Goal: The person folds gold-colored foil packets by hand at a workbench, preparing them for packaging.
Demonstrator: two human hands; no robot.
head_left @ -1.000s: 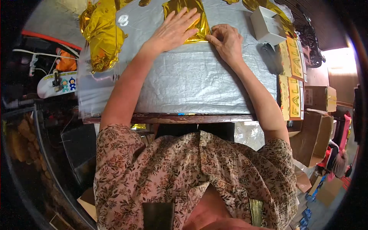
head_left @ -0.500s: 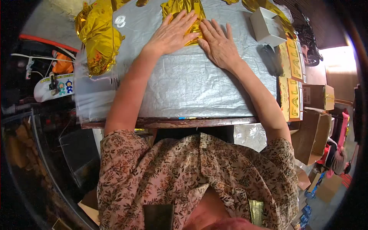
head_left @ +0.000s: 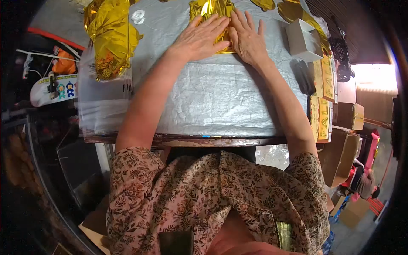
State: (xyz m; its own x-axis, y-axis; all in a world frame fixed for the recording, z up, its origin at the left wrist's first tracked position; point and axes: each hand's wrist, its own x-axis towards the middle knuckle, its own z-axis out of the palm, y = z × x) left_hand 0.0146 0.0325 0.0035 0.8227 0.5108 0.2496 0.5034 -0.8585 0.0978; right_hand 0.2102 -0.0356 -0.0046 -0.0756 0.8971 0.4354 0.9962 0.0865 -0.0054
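A shiny gold foil piece [head_left: 211,8] lies flat at the far middle of the table, which has a silver-grey cover [head_left: 212,97]. My left hand [head_left: 204,38] rests palm down over the foil's left and near part, fingers stretched out. Against the foil's right side lies my right hand [head_left: 248,40], also flat with its fingers spread. Neither hand grips anything. The palms hide the near part of the foil, and its far end runs out of view.
Crumpled gold foil [head_left: 111,40] hangs at the left, near a white ring-shaped roll [head_left: 138,17]. At the right stand a white open box [head_left: 304,40], a dark object [head_left: 302,76] and yellow printed boxes [head_left: 321,117]. Cardboard boxes [head_left: 340,157] are beyond the table's right edge.
The whole view has shifted slightly. My right hand has come closer to my left, and both still lie flat on the gold foil.
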